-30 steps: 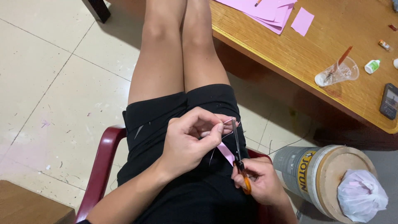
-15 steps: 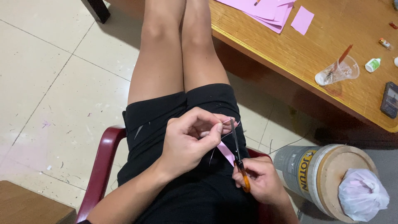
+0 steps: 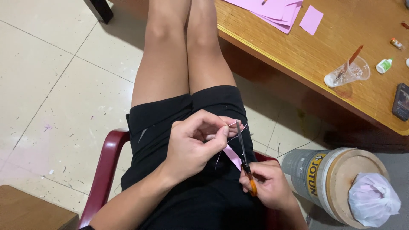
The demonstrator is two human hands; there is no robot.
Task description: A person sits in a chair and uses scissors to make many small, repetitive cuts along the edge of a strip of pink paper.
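Over my lap, my left hand [image 3: 194, 142] pinches a thin wire and a narrow pink paper strip [image 3: 232, 156] between thumb and fingers. My right hand [image 3: 267, 185] grips small scissors [image 3: 243, 152] by their orange handles. The blades point up toward my left fingertips and meet the wire there. The strip hangs down between both hands. I sit in a dark red plastic chair [image 3: 104, 168], wearing black shorts.
A wooden table [image 3: 341, 47] stands to the right with pink paper sheets [image 3: 277, 10], a tipped clear plastic cup [image 3: 347, 73], a small glue bottle [image 3: 384, 65] and a phone [image 3: 401, 102]. A grey paint bucket [image 3: 324, 179] with a wooden lid and white bag [image 3: 373, 199] sits beside my chair.
The scissor blades have shifted very slightly at the wire. Both hands stay almost where they were.
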